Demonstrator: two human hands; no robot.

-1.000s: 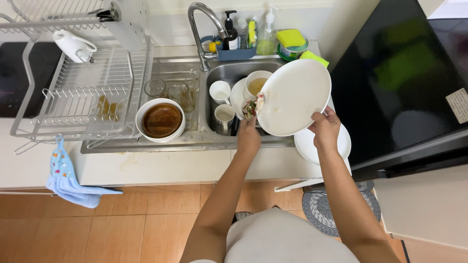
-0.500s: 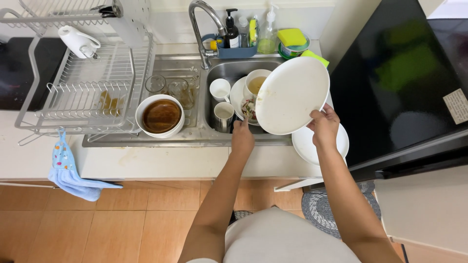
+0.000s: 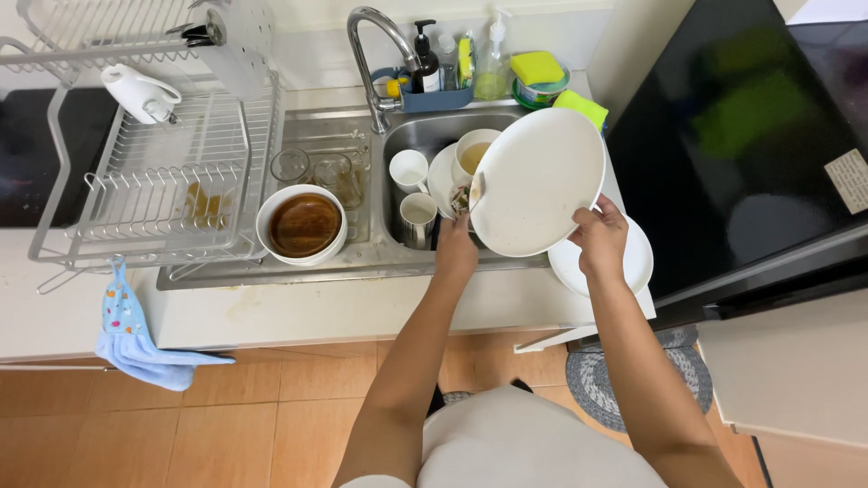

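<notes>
Right hand (image 3: 600, 242) grips the lower rim of a large white plate (image 3: 540, 181), fingers closed on the edge, plate tilted steeply over the sink (image 3: 425, 136). Left hand (image 3: 455, 256) is closed around a utensil (image 3: 474, 192) whose tip meets the plate's left edge; the kind of utensil cannot be told.

Risks observed:
- The plate is held at one edge only. A wet or greasy rim could let it slip onto the mugs (image 3: 417, 220) and cup (image 3: 474, 150) crowded directly below, chipping them.
- Scraped residue may miss the basin and land on the surface.
- A second plate (image 3: 633, 264) lies at the surface's front corner, just beside the right wrist; a backward elbow movement could push it off onto the floor.
- The brown-lined bowl (image 3: 302, 225) stands well apart, unaffected.
</notes>
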